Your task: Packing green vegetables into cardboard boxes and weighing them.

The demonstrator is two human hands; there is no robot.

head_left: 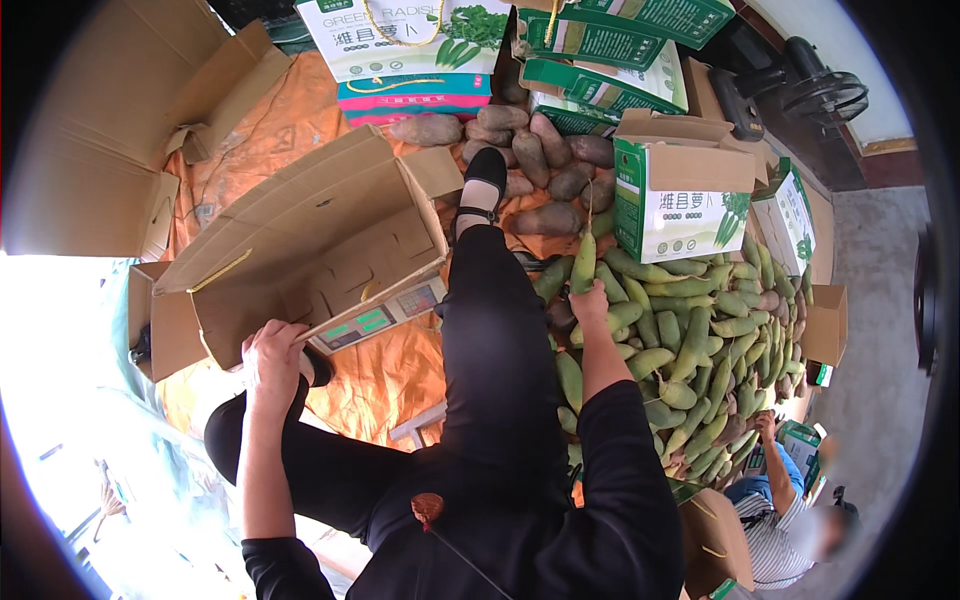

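Radish: green, tapering to a thin tail; it is in the person's right hand, at the left edge of the heap, tail pointing away from the person.
Right hand: fingers closed around the near end of that radish; the palm side is hidden.
Left hand: fingers bent over the near edge of the large cardboard box, holding it; how tightly, one cannot tell.
Box: open, its flaps spread, on the person's left; the inside that shows is brown cardboard, with a deeper part hidden behind the near wall.
Done: one radish is in hand, and the box stands open; judging by the visible inside, filling looks barely begun.
Left over: a broad heap of green radishes lies loose to the right, so most of the sorting or boxing seems ahead.
Between: the held radish is well apart from the box, with the person's leg between the two hands.
Beyond: dark reddish roots lie past the foot, and a green and white carton stands beside the heap.
Co-worker: another person's hand is at the heap's near right edge.
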